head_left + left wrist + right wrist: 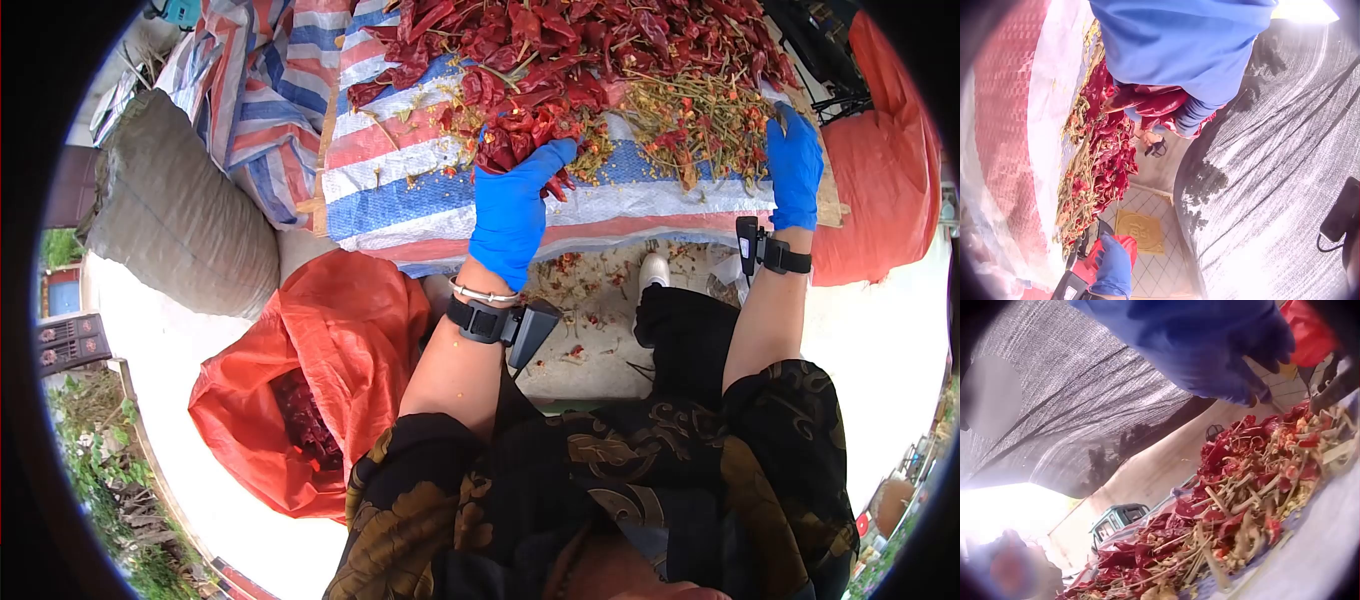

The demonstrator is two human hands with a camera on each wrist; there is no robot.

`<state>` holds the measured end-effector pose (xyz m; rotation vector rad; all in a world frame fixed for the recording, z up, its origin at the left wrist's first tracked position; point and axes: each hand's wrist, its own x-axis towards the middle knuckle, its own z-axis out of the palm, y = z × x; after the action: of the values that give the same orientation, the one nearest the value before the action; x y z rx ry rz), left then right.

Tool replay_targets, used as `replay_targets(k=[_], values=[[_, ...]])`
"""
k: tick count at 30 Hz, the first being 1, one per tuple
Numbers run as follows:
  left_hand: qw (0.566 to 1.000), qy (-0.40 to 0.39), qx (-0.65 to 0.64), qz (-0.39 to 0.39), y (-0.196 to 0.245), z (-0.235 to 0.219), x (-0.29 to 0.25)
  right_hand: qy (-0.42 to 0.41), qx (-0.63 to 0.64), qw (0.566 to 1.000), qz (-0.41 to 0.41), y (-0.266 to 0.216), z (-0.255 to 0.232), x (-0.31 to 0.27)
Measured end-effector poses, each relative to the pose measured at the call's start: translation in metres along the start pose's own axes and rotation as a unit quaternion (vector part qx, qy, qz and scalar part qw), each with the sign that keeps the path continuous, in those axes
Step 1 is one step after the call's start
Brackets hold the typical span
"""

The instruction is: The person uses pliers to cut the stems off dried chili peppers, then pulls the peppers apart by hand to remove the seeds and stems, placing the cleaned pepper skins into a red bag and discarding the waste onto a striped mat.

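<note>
My left hand [510, 215], in a blue glove, grips a bunch of dried red chili peppers [515, 140] over the near part of the table. In the left wrist view the wrinkled red peppers [1154, 103] stick out from under the gloved fingers. My right hand [797, 170], also gloved in blue, is at the table's right edge beside a heap of pepper stems and seeds [690, 125]. Its fingers hang loosely curled with nothing visible in them; the right wrist view shows this hand [1210, 350] above the heap. Behind lies a large pile of dried red chilies [560, 40].
A striped red, white and blue sheet [400, 195] covers the table. An open red bag [340, 300] with chilies inside stands at lower left, a full grey sack [185, 215] behind it. Another red bag [880, 200] is by the table's right side. Bits litter the floor [590, 320].
</note>
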<state>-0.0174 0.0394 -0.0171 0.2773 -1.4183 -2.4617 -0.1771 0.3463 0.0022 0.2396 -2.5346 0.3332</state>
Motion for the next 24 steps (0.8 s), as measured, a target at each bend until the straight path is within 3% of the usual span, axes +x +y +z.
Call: replay_targets(k=[2,4,7,11,14,16,17,19,23,24], values=[[1.0,-0.002,-0.012,-0.009,0.001,0.0,0.0,-0.024,-0.057,0.997,0.049,0.02,0.0,-0.005],[1.0,0.01,-0.026,0.005,0.002,-0.001,0.0,-0.1,-0.105,0.979,0.141,0.035,0.004,-0.011],[0.999,0.008,-0.039,0.014,0.001,0.0,0.001,-0.132,-0.016,0.974,0.186,0.054,0.012,-0.018],[0.998,-0.022,-0.059,0.011,0.007,0.004,-0.002,-0.057,-0.006,0.983,0.173,0.069,0.024,-0.022],[0.998,-0.011,-0.002,0.061,0.002,0.005,0.001,-0.011,-0.02,0.985,0.168,0.083,0.031,-0.023],[0.996,0.027,-0.075,0.045,0.003,0.005,0.004,-0.112,-0.019,0.964,0.241,0.066,0.019,-0.015],[0.996,0.027,-0.072,0.045,0.002,0.003,0.005,-0.113,-0.017,0.963,0.243,0.071,0.02,-0.015],[0.989,0.01,0.07,0.127,-0.002,-0.001,0.006,-0.023,0.093,0.979,0.179,0.074,0.017,-0.014],[0.988,0.024,0.074,0.13,-0.004,-0.001,0.009,0.118,0.14,0.98,0.08,0.035,-0.023,-0.003],[0.99,0.022,0.059,0.124,-0.003,0.001,0.009,0.115,0.14,0.98,0.079,0.023,-0.032,0.002]])
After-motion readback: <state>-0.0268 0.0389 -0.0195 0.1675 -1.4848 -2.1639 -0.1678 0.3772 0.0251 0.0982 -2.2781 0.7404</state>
